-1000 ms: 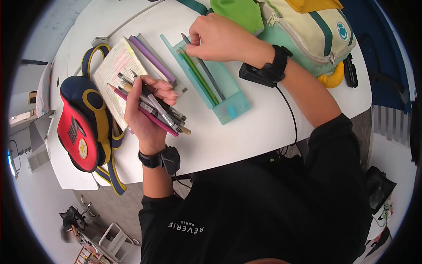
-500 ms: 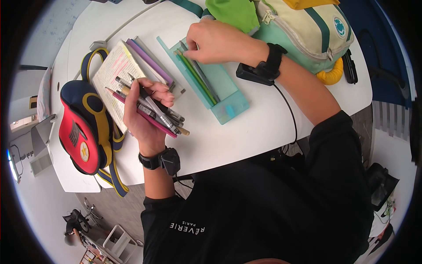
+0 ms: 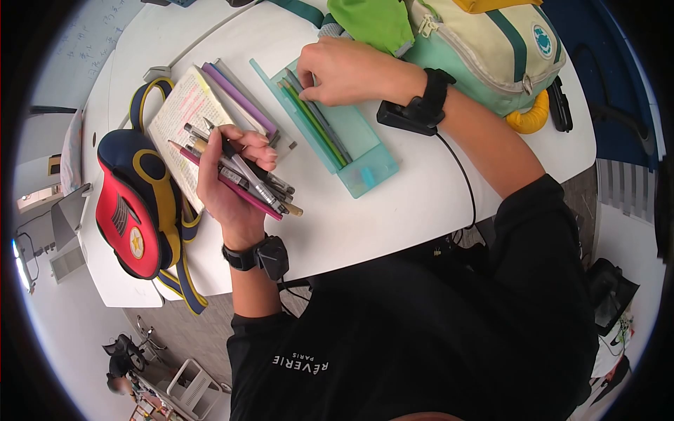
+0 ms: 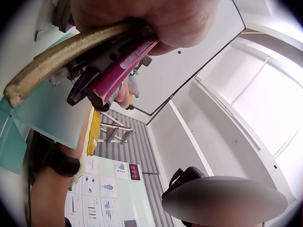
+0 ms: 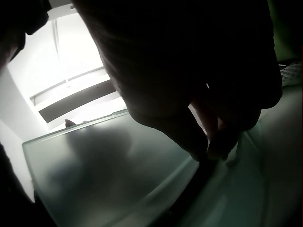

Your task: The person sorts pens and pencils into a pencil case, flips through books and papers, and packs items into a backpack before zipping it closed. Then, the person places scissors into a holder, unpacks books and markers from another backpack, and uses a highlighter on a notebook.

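Note:
My left hand (image 3: 223,186) holds a bundle of pens and pencils (image 3: 256,184), palm up, over the table's left part. In the left wrist view a magenta pencil (image 4: 124,66) and a worn gold-coloured stick (image 4: 61,62) poke out below the fist. A translucent teal pencil case (image 3: 382,167) lies open to the right of that hand. Inside it, green pencils (image 3: 319,128) lie beside a grey pencil (image 3: 333,130). My right hand (image 3: 351,70) reaches over the case's far end, thumb and fingers pinching at the grey pencil. The right wrist view is very dark around these fingertips (image 5: 218,150).
Left of the bundle lies an open notebook (image 3: 184,112) with a purple book (image 3: 239,98) beside it. A red and navy bag (image 3: 133,217) stands at the left edge. At the back right are a cream and mint backpack (image 3: 484,63) and a green cloth (image 3: 372,24).
The grey pencil has come down and lies closer alongside the green pencils. My right hand has lowered slightly with it, while the left hand stays nearly still with its bundle.

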The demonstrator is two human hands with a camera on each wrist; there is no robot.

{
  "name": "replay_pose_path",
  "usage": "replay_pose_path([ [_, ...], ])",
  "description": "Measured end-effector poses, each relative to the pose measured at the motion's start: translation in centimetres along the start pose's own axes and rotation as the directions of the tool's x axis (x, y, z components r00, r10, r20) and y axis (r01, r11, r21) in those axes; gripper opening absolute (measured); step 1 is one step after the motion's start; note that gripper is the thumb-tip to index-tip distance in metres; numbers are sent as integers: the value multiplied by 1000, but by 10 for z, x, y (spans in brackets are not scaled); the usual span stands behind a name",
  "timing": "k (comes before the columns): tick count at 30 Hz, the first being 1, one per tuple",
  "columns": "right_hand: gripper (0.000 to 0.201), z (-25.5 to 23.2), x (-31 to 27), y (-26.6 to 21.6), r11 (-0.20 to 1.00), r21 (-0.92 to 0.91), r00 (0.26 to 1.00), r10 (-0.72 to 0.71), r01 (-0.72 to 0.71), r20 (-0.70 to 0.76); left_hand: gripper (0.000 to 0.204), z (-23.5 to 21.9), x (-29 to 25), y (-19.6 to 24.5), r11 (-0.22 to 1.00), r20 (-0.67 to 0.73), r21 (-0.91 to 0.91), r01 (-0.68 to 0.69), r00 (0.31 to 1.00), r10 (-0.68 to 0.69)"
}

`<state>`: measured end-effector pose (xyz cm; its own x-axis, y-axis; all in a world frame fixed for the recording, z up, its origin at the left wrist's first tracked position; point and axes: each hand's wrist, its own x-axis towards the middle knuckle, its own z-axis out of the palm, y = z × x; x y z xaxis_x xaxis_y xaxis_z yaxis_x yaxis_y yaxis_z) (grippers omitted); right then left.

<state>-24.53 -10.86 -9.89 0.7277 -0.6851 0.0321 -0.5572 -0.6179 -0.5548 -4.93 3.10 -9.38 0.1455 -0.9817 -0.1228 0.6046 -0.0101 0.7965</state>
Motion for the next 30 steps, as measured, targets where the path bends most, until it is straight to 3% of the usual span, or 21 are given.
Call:
replay_pose_path([
  [30, 20, -4, -1, 1, 999, -6, 994, -45, 46, 104, 31, -2, 1, -2, 1000, -2, 27, -5, 1000, 5],
])
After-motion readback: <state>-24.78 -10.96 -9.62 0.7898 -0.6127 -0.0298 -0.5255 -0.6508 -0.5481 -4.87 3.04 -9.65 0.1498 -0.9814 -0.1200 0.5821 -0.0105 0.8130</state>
